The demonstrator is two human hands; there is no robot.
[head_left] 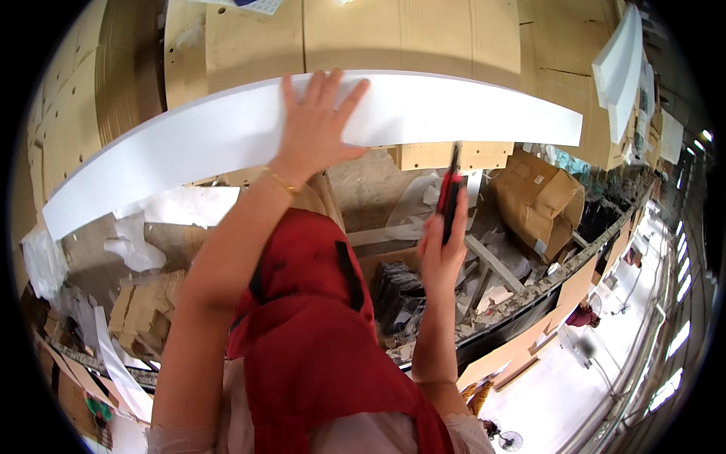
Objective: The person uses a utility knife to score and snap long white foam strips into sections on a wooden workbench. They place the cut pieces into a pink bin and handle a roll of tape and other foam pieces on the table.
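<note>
A long white panel (pixel 423 106) lies across the wooden work surface in front of me. My left hand (pixel 316 129) presses flat on it with the fingers spread, left of its middle. A red and black utility knife (pixel 451 193) is gripped in my right hand (pixel 445 250). Its blade points away from me, and the tip is at the panel's near edge or just short of it; I cannot tell whether they touch.
Below the work surface (pixel 363 38) lie a crumpled cardboard box (pixel 538 200), a stack of dark sheets (pixel 401 291) and plastic wrap (pixel 136 242). More white pieces (pixel 620 72) stand at the far right. A person (pixel 582 316) and fans appear in the right background.
</note>
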